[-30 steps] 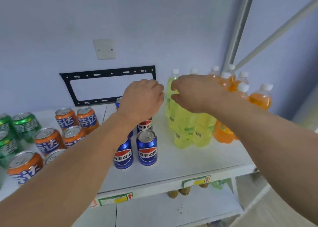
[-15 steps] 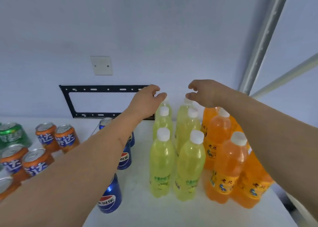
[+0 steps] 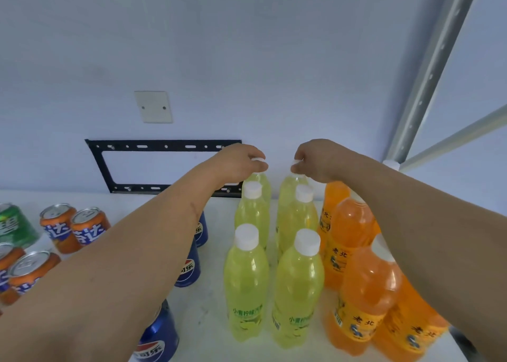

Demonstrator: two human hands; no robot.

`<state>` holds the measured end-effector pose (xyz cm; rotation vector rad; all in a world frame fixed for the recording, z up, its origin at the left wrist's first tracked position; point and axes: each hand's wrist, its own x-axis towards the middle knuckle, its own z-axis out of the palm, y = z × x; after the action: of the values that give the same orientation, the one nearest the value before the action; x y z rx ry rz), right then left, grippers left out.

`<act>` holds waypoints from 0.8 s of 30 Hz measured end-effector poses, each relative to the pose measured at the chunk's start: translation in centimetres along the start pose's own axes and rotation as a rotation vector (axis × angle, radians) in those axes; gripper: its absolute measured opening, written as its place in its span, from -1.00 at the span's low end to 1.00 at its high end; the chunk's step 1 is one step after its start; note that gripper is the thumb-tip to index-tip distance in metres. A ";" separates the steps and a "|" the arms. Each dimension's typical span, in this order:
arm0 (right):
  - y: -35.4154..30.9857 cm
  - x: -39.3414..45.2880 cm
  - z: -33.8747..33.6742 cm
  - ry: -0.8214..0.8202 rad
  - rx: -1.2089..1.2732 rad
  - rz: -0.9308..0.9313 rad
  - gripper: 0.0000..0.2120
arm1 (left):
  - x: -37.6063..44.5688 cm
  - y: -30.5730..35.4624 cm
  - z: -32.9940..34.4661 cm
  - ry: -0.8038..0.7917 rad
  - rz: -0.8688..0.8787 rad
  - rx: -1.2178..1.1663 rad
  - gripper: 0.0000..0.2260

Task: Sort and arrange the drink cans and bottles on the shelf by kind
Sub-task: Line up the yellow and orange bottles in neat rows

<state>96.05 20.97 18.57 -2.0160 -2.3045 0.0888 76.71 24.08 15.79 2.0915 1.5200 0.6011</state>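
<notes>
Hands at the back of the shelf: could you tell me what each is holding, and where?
Left hand and right hand each pinch a rear yellow-green bottle by its white cap.

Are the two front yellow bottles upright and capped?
Yes: both front yellow bottles stand upright on the shelf, white caps on.

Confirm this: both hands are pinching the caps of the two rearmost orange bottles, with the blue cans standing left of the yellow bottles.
Not quite. The head view shows the left hand and right hand pinching the caps of the two rearmost yellow bottles, not orange ones. The blue cans do stand left of the yellow bottles.
</notes>
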 end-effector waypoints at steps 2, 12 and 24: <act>0.0 0.0 -0.1 -0.005 0.000 0.006 -0.61 | 0.1 0.1 -0.1 -0.003 0.006 0.031 -0.63; 0.0 -1.3 -1.2 0.045 0.036 -0.037 -0.54 | -2.5 1.1 -0.8 0.131 0.027 0.090 -0.61; -0.5 -4.8 -0.7 -0.176 -0.011 -0.099 -0.54 | -6.0 1.3 -0.4 -0.077 0.111 0.361 -0.64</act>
<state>96.26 16.13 19.24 -1.9679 -2.5102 0.2574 75.74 18.05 16.54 2.4497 1.5688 0.2942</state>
